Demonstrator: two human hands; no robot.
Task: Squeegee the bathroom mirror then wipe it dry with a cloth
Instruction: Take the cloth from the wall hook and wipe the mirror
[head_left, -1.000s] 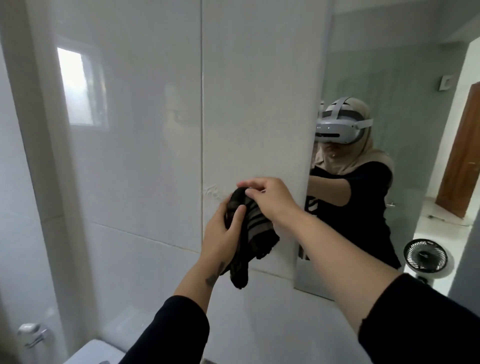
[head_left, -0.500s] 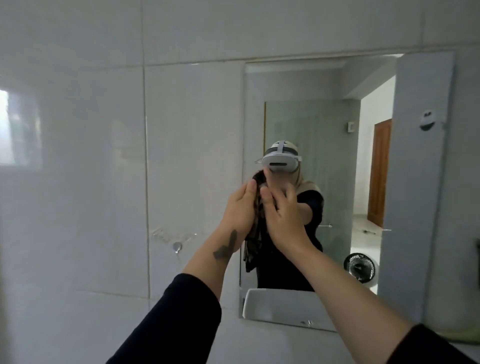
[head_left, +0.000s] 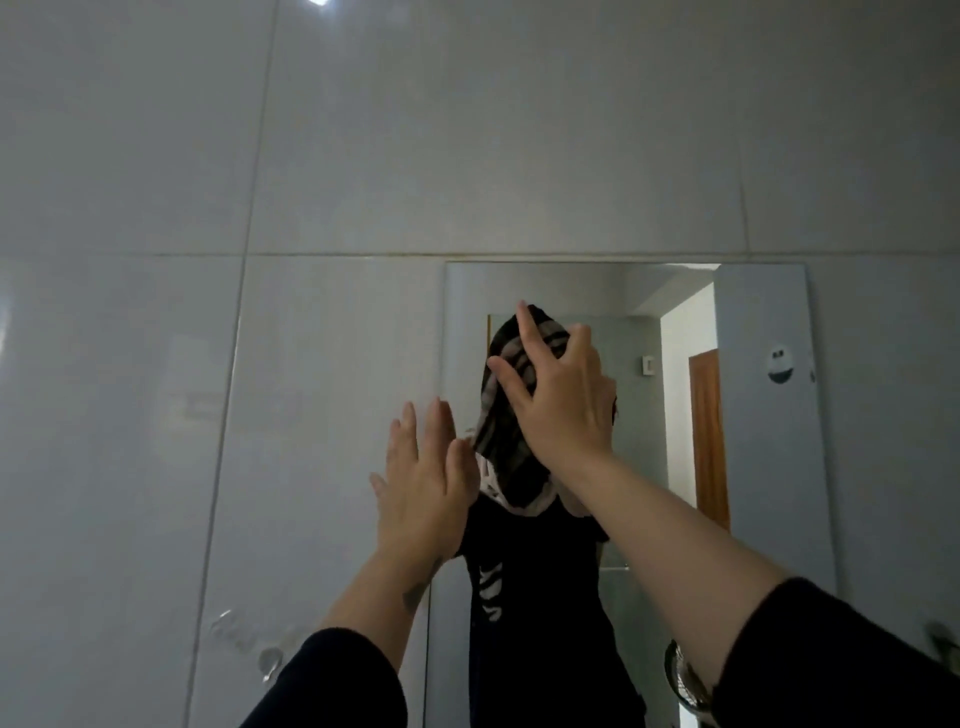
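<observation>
The frameless rectangular mirror (head_left: 763, 467) hangs on the white tiled wall, right of centre. My right hand (head_left: 558, 400) presses a dark striped cloth (head_left: 506, 441) flat against the glass in the mirror's upper left part, fingers spread over it. The cloth hangs down below the palm. My left hand (head_left: 421, 483) is raised beside the mirror's left edge, fingers straight and apart, holding nothing; its fingertips are close to the cloth's lower left corner. No squeegee is in view.
Large glossy white wall tiles (head_left: 311, 156) surround the mirror. A small metal hook (head_left: 270, 660) sticks out of the wall at lower left. The mirror reflects a wooden door (head_left: 709, 436), a sticker (head_left: 779, 364) and a person in black.
The view has tilted upward. My right hand carried the cloth up onto the mirror and flattened it there. My left hand let go of the cloth and opened beside it.
</observation>
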